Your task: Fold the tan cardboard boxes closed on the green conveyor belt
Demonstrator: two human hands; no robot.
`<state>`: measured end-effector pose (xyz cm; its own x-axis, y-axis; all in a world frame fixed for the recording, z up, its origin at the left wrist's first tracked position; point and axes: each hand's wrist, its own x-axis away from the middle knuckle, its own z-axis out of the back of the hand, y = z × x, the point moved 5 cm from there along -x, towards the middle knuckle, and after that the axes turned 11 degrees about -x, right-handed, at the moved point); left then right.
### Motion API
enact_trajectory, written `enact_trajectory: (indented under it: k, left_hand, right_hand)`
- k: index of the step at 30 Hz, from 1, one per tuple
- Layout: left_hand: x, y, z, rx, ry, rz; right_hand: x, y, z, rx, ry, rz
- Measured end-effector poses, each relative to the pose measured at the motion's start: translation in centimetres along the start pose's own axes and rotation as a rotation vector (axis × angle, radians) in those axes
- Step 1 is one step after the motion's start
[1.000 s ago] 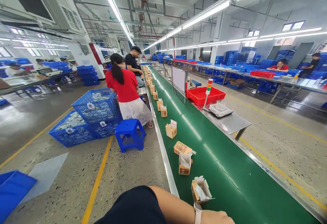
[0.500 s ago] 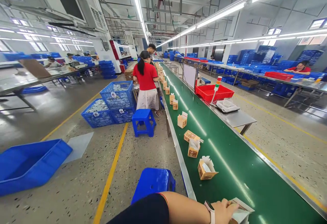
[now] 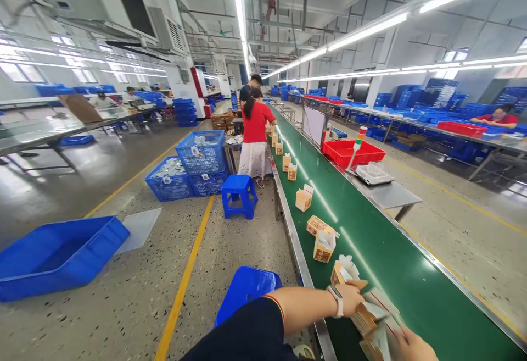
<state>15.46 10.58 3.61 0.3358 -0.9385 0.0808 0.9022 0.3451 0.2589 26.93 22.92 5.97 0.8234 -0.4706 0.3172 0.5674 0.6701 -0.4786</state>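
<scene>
My left hand (image 3: 351, 299), with a watch on its wrist, is closed on the edge of a small printed carton (image 3: 364, 320) on the green conveyor belt. That carton has its top flaps up and a pale insert showing. My right hand (image 3: 415, 345) comes in from the bottom edge, fingers bent round the side of a second open carton (image 3: 375, 345), partly cut off by the frame. The two cartons stand against each other. Just beyond my left hand is another open carton (image 3: 340, 271), partly hidden by it.
The green belt (image 3: 395, 262) runs away from me with several more cartons (image 3: 303, 198) along its left side. Left of it stand blue stools (image 3: 239, 193), blue crates (image 3: 201, 155) and a blue bin (image 3: 61, 256). A person in red (image 3: 256, 125) stands by the belt.
My right hand has come into view at a second carton. My left hand has moved up the belt with its carton, close to the carton beyond. The view has shifted slightly.
</scene>
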Motion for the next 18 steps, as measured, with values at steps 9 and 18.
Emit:
enact_trajectory:
  k: [9,18]
  left_hand:
    - [4.1,-4.7,1.3,0.028,-0.055,0.193]
    - [9.7,-8.5,2.2,-0.003,0.201,0.249]
  right_hand:
    - [1.6,-6.3,-2.6,-0.054,0.151,-0.010]
    - [9.3,-6.6,-1.9,-0.568,0.586,0.139]
